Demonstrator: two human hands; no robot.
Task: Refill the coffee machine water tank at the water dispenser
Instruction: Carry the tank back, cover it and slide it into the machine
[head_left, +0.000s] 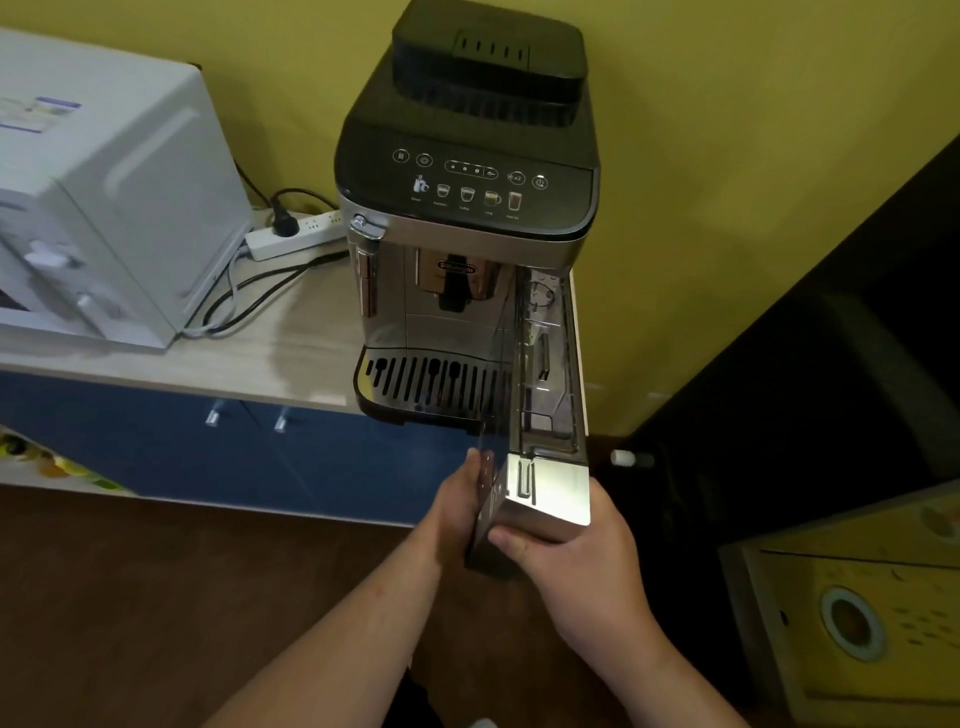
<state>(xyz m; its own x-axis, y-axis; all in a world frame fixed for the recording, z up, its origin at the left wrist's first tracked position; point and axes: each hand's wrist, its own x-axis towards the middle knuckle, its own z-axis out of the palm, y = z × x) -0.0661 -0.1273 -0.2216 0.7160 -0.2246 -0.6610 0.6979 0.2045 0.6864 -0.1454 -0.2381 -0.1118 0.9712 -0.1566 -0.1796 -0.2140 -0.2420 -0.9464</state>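
A silver and black coffee machine (467, 218) stands on the counter against the yellow wall. Its clear water tank (545, 374), with a silver front panel, sticks far out of the machine's right side, past the counter edge. My left hand (460, 512) grips the tank's left wall near the front. My right hand (582, 561) holds the front end from below and from the right. The tank looks empty, though its tinted walls make the water level hard to judge.
A white microwave (104, 208) sits at the left of the light wooden counter (249, 358), with a power strip (296, 236) and cables between it and the machine. Blue cabinet doors (249, 457) lie below. A dark cabinet (810, 395) and a yellow box (857, 618) stand at the right.
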